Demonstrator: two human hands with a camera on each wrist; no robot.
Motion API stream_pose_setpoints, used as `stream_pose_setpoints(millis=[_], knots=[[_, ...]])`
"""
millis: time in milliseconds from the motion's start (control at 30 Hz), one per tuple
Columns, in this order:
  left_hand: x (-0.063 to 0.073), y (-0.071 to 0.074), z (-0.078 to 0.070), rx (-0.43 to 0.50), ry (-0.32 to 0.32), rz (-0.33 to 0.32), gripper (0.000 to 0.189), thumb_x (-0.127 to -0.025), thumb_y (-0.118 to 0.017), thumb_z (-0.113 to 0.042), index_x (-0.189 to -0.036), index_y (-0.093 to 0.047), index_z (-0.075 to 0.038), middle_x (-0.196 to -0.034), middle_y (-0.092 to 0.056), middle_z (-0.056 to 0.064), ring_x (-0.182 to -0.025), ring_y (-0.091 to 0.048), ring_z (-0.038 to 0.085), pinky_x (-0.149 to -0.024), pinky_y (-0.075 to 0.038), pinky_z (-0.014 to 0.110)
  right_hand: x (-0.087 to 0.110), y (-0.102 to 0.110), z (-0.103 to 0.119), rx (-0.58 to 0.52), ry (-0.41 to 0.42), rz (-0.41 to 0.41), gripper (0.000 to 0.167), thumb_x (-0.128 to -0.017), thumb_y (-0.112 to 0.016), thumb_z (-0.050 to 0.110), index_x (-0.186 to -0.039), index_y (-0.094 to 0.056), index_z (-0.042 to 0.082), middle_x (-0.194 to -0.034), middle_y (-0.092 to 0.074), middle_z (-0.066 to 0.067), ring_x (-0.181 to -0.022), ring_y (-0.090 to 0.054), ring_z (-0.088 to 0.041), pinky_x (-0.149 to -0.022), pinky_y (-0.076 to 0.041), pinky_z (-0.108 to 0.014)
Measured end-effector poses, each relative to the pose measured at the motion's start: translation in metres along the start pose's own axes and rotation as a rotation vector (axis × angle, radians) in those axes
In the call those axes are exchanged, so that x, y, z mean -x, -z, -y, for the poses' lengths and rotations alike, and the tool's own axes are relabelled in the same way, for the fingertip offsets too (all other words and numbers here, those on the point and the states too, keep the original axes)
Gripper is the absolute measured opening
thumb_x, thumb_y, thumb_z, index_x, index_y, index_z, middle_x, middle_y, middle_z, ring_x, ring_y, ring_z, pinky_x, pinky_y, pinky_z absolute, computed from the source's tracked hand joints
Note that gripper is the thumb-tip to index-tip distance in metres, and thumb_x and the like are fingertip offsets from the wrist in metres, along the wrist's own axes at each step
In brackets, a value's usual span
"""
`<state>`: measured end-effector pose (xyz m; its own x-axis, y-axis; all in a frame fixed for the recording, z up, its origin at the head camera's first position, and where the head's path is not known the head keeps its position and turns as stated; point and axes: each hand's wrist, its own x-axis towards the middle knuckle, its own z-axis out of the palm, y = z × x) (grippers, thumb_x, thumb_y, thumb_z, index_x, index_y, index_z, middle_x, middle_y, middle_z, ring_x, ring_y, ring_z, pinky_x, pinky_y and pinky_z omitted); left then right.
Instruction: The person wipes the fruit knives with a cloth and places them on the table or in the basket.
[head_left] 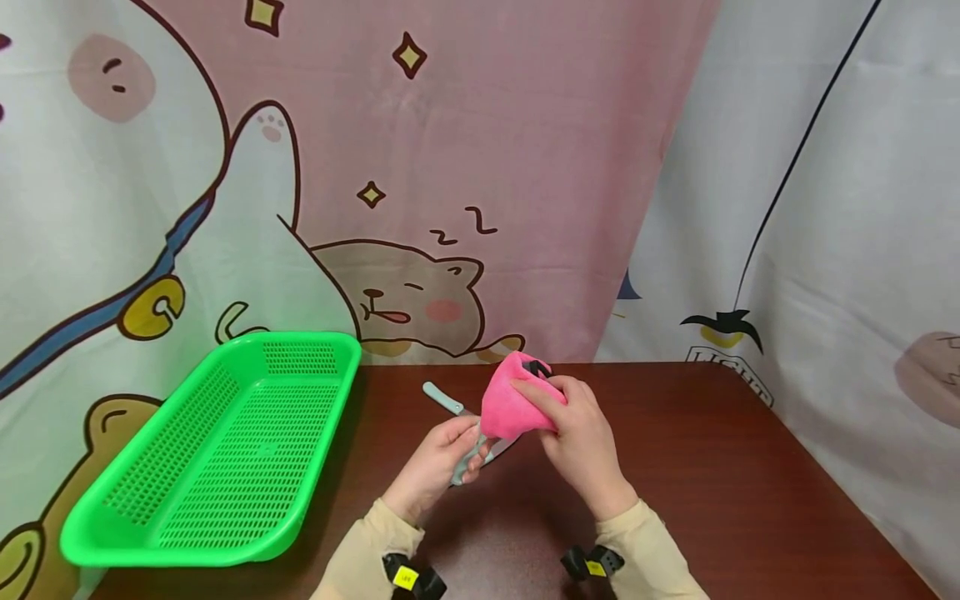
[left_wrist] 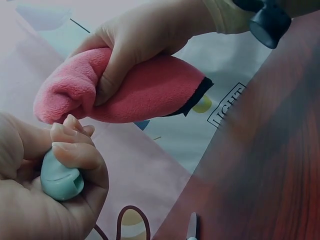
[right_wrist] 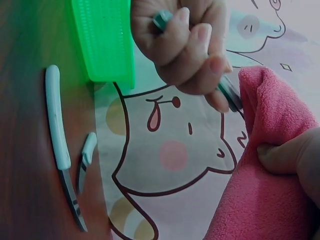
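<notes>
My left hand [head_left: 431, 468] grips a utensil by its light teal handle [head_left: 460, 472], the fingers curled round it. The handle's hollow end [left_wrist: 62, 180] pokes out of the fist in the left wrist view. A pink towel [head_left: 504, 400] with a dark edge is bunched in my right hand [head_left: 583, 442], thumb pressed into the folds. The towel sits against the utensil's far end and hides most of it, so I cannot tell its kind. On the table beyond my left hand lie a long teal-handled knife [right_wrist: 54, 112] and a smaller teal-handled one [right_wrist: 88, 148].
A green perforated plastic basket [head_left: 266, 450] stands on the left of the brown table [head_left: 720, 483]. Behind the table hangs a cartoon-printed cloth [head_left: 525, 167]. Both wrists carry small black cameras.
</notes>
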<state>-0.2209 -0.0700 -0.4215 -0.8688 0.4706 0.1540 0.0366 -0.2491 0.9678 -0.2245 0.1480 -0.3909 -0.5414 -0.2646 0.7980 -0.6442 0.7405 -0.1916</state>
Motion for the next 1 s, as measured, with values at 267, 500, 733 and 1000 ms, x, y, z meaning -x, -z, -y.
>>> stream_pose_setpoints(millis=[267, 500, 733, 1000], knots=[[0.001, -0.002, -0.003, 0.006, 0.022, 0.024, 0.031, -0.104, -0.051, -0.014, -0.119, -0.056, 0.014, -0.080, -0.053, 0.003, -0.061, -0.046, 0.007, -0.053, -0.040, 0.016, -0.002, 0.009, -0.008, 0.038, -0.057, 0.000, 0.072, -0.059, -0.092, -0.002, -0.123, -0.070, 0.024, -0.107, -0.060, -0.016, -0.101, -0.056, -0.034, -0.072, -0.057, -0.049], [0.002, -0.001, -0.004, -0.018, 0.014, 0.044, 0.029, -0.104, -0.051, -0.012, -0.115, -0.057, 0.014, -0.079, -0.053, 0.004, -0.061, -0.046, 0.008, -0.053, -0.041, 0.018, -0.002, 0.016, -0.016, 0.050, -0.085, -0.019, 0.069, -0.062, -0.088, -0.007, -0.123, -0.071, 0.022, -0.104, -0.060, -0.016, -0.099, -0.055, -0.034, -0.073, -0.055, -0.048], [0.003, -0.002, -0.005, -0.018, 0.028, 0.046, 0.028, -0.104, -0.050, -0.011, -0.115, -0.056, 0.014, -0.079, -0.054, 0.006, -0.060, -0.046, 0.008, -0.053, -0.041, 0.018, -0.002, 0.022, -0.022, 0.069, -0.099, -0.026, 0.068, -0.064, -0.083, -0.010, -0.124, -0.069, 0.020, -0.103, -0.059, -0.017, -0.097, -0.055, -0.036, -0.075, -0.053, -0.050], [0.003, 0.000, -0.004, -0.029, 0.019, 0.050, 0.031, -0.105, -0.048, -0.013, -0.118, -0.057, 0.013, -0.080, -0.053, 0.005, -0.061, -0.046, 0.009, -0.052, -0.038, 0.018, -0.001, 0.027, -0.029, 0.077, -0.106, -0.039, 0.065, -0.066, -0.084, -0.008, -0.124, -0.068, 0.018, -0.100, -0.058, -0.018, -0.094, -0.055, -0.036, -0.074, -0.050, -0.050]])
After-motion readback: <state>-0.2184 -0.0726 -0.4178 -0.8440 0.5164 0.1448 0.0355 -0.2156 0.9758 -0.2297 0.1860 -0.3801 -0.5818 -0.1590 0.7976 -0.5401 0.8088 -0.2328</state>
